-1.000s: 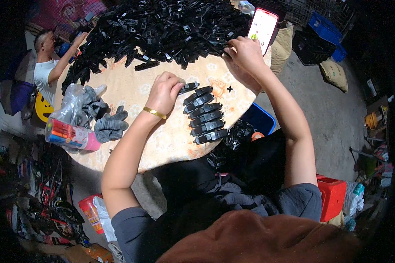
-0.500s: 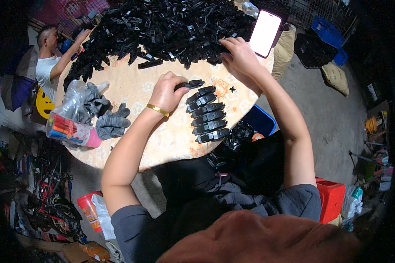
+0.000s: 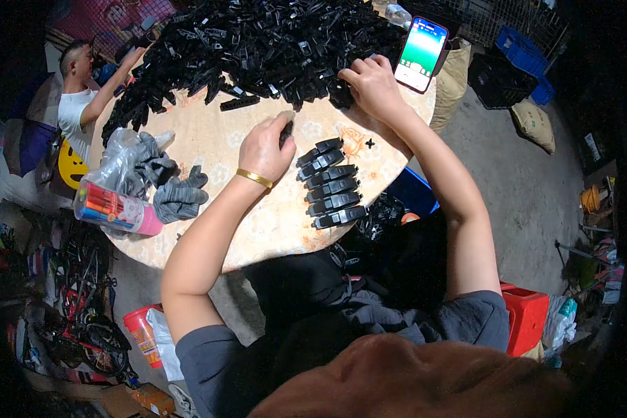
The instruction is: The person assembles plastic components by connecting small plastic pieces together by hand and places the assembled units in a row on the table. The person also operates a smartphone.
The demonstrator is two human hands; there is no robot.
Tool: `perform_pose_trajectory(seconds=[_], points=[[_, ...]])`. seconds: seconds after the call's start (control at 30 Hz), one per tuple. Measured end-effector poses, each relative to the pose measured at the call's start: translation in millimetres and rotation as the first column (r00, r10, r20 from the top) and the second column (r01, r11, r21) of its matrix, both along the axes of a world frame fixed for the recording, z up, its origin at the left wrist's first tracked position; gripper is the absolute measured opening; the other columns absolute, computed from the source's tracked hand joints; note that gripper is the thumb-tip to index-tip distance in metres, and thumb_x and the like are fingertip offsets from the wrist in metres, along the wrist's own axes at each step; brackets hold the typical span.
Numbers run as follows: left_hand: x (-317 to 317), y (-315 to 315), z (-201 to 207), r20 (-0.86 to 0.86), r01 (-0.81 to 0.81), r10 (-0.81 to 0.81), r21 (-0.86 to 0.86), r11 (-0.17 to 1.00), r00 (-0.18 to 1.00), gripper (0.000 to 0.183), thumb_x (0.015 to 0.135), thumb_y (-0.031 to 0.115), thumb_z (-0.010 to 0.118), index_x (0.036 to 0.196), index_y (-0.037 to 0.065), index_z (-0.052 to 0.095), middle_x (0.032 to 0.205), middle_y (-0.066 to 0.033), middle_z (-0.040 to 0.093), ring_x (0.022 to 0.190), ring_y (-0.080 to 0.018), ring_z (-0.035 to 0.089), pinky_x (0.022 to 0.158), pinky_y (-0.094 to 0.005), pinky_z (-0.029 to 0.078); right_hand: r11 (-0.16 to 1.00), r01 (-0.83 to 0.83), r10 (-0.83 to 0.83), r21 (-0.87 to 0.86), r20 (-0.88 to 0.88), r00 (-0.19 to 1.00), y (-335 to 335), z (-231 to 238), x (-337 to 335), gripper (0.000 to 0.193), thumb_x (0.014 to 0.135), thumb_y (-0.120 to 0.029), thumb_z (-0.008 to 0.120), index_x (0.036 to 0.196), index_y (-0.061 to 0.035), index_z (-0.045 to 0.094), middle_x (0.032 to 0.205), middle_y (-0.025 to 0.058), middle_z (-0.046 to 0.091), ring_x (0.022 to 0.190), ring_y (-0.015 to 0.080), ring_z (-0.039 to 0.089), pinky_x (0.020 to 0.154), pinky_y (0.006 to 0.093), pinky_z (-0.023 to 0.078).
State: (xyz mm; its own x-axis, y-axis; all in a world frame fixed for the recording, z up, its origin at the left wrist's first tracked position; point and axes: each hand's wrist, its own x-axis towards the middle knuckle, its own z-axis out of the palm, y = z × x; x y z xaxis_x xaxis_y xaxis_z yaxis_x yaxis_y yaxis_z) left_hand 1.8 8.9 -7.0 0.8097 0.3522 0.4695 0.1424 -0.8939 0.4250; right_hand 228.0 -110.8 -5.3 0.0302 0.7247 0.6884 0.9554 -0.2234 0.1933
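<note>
Your left hand (image 3: pixel 266 148) has drawn back from the row (image 3: pixel 329 182) with its grip closed on a black part (image 3: pixel 286 130), your right hand (image 3: pixel 373 83) fingers curled into the heap (image 3: pixel 258 42); six parts lie aligned on the tabletop (image 3: pixel 209 139), most remaining unsorted.

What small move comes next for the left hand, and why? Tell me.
Probably set the black part in the left hand down at the top of the row of black parts. The hand's grip is closed on one piece right beside that neat row, while the right hand reaches into the big pile.
</note>
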Motion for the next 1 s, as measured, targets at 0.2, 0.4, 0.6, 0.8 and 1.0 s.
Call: perform_pose_trajectory(seconds=[0.2,0.4,0.6,0.8,1.0], points=[[-3.2,7.5,6.9,-0.178,-0.180,0.145,-0.204,0.962,0.973,0.025,0.082,0.022,0.056,0.101,0.009,0.064,0.079,-0.0185,0.065,0.077,-0.0331,0.063,0.070,-0.0386,0.049,0.943,0.002,-0.044,-0.333,-0.118,0.992,-15.6,26.1,-43.8,0.014,0.070,-0.015,0.061,0.079,-0.0044,0.062,0.081,0.0121,0.052,0.069,0.0285,0.059,0.066,0.0394,0.049],[-6.3,42.3,-12.4,-0.170,-0.098,0.031,-0.402,0.910,0.985,0.028,0.080,0.010,0.051,0.106,0.010,0.062,0.076,-0.0147,0.063,0.074,-0.0279,0.061,0.072,-0.0351,0.048,0.917,-0.098,0.078,-0.387,-0.068,0.995,-14.8,22.6,-69.9,0.012,0.067,-0.012,0.063,0.073,-0.0022,0.063,0.081,0.0111,0.055,0.072,0.0259,0.062,0.065,0.0363,0.051],[-11.5,22.2,0.6,-0.083,-0.069,0.071,0.026,0.997,0.994,0.023,0.072,0.011,0.067,0.094,0.009,0.066,0.088,-0.0134,0.059,0.092,-0.0302,0.052,0.085,-0.0358,0.043,0.862,-0.378,0.184,-0.339,-0.487,0.854,-15.1,22.1,-70.2,0.011,0.074,-0.007,0.059,0.082,0.0009,0.061,0.087,0.0113,0.057,0.079,0.0298,0.060,0.071,0.0380,0.050],[-8.8,6.0,4.1,-0.131,0.088,-0.095,-0.057,0.995,0.987,0.022,0.070,0.013,0.072,0.091,0.006,0.066,0.090,-0.0107,0.058,0.093,-0.0284,0.052,0.083,-0.0356,0.043,0.754,-0.624,0.332,-0.208,-0.699,0.634,-8.7,15.6,-60.0,0.038,0.067,0.003,0.068,0.105,0.0028,0.060,0.101,0.0147,0.059,0.095,0.0308,0.058,0.082,0.0357,0.048],[-13.9,4.9,10.3,-0.189,0.161,-0.164,-0.033,0.986,0.968,0.021,0.071,0.012,0.071,0.090,0.005,0.066,0.083,-0.0106,0.059,0.084,-0.0269,0.055,0.076,-0.0350,0.045,0.789,-0.555,0.262,-0.263,-0.673,0.692,-15.0,28.0,-57.1,0.040,0.067,-0.005,0.073,0.105,0.0027,0.060,0.099,0.0145,0.059,0.090,0.0291,0.060,0.078,0.0350,0.049]])
